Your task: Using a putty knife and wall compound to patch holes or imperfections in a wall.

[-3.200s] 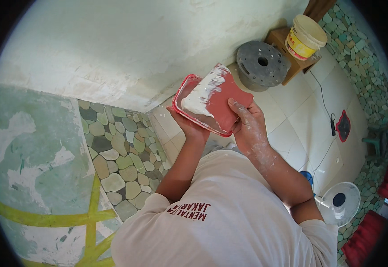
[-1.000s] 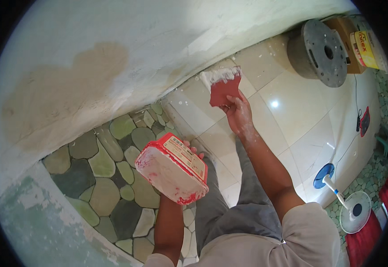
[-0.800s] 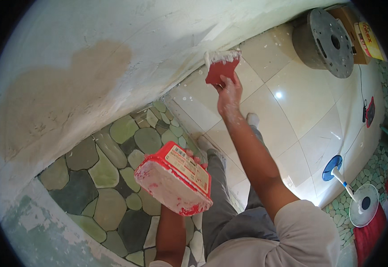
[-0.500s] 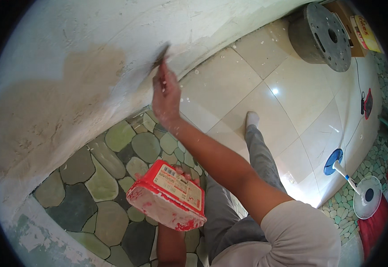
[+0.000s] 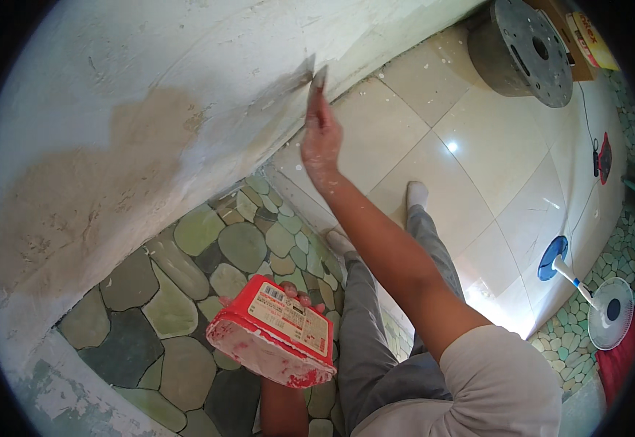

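Observation:
My right hand (image 5: 321,142), with pale smears on it, grips a putty spreader (image 5: 319,79), seen nearly edge-on against the lower part of the pale, patchy wall (image 5: 193,51). My left hand (image 5: 295,291) holds a red plastic container (image 5: 288,320) lower down, tilted, its side label toward the camera and its underside smeared with white. The fingers curl round its far side; much of that hand is hidden behind it.
Pebble-patterned flooring (image 5: 179,364) meets cream tiles (image 5: 397,124) where I stand. At the right are a dark cylinder (image 5: 507,58), a cardboard box (image 5: 572,58), a yellow-labelled bucket (image 5: 594,40), a cable, a standing fan (image 5: 609,313) on a blue base and red fabric (image 5: 616,364).
The spreader swung from over the tiles to the wall, then moved rightward along it in my right hand. The red container is lower than it was a second ago.

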`<state>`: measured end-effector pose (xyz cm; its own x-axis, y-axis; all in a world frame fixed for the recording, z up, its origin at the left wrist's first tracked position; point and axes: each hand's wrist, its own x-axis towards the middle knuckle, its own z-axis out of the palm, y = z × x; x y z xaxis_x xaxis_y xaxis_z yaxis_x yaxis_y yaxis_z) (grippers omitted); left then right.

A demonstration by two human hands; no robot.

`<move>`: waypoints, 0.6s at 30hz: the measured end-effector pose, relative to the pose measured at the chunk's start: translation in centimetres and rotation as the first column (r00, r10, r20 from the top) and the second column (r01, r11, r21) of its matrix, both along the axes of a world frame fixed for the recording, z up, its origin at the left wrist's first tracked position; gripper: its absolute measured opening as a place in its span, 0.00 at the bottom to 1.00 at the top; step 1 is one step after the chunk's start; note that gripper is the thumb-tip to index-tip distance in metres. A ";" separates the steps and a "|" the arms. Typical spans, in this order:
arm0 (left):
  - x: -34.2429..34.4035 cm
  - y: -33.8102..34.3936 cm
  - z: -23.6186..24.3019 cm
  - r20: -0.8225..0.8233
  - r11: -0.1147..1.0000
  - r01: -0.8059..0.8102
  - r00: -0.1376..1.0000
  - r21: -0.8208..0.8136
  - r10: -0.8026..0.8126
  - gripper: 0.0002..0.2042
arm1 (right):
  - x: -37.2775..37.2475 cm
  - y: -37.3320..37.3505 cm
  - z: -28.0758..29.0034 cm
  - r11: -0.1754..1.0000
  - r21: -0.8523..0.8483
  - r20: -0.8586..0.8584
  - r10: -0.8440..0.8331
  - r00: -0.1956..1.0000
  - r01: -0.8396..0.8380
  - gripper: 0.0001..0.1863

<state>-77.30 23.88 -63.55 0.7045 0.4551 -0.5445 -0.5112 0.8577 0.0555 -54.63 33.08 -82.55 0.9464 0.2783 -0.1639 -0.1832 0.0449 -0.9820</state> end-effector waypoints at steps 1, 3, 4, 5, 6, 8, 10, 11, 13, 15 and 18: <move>-0.1 0.0 0.2 -0.008 1.000 -0.009 1.000 0.000 0.009 0.43 | -1.0 0.9 1.8 0.997 -0.034 -0.049 0.074 0.996 -0.076 0.25; -0.2 -0.1 0.0 0.030 0.999 0.008 1.000 0.049 -0.009 0.31 | -3.1 1.3 4.8 0.987 -0.065 -0.092 0.140 0.986 -0.146 0.26; -0.2 -0.1 -0.1 0.069 0.996 0.021 0.997 0.090 -0.027 0.24 | -4.5 1.1 5.7 0.973 -0.033 -0.111 0.225 0.968 -0.230 0.25; 0.0 -0.1 0.0 0.070 0.996 0.024 0.997 0.091 -0.030 0.24 | -5.5 0.6 6.5 0.950 0.001 -0.127 0.310 0.942 -0.312 0.24; 0.1 -0.2 0.1 0.077 0.996 0.030 0.996 0.083 -0.036 0.23 | -6.5 -0.1 6.8 0.950 0.003 -0.126 0.309 0.943 -0.311 0.24; 0.5 -0.3 0.1 0.089 0.997 0.041 0.995 0.072 -0.047 0.22 | -7.7 -1.5 6.5 0.924 0.013 0.214 0.370 0.904 -0.381 0.25; 0.3 -0.2 0.1 0.092 0.994 0.043 0.994 0.100 -0.052 0.23 | -7.8 -3.2 5.2 0.894 0.004 0.076 0.447 0.892 -0.448 0.25; 0.1 -0.1 0.1 0.090 0.994 0.044 0.995 0.101 -0.053 0.23 | -7.8 -4.1 4.5 0.857 0.005 -0.065 0.515 0.855 -0.516 0.25; -0.1 -0.1 0.0 0.109 0.996 0.040 0.993 0.080 -0.048 0.23 | -5.8 -3.8 2.8 0.959 0.031 -0.250 0.281 0.926 -0.283 0.23; -0.5 0.1 -0.1 0.104 0.996 0.043 0.993 0.079 -0.051 0.24 | -1.8 -3.2 1.1 0.990 -0.092 -0.259 0.080 0.962 -0.107 0.25; -0.5 -0.3 -0.2 0.071 0.998 0.040 0.997 0.041 -0.043 0.30 | 4.5 -1.3 -0.3 0.993 -0.022 -0.239 -0.114 0.964 0.112 0.23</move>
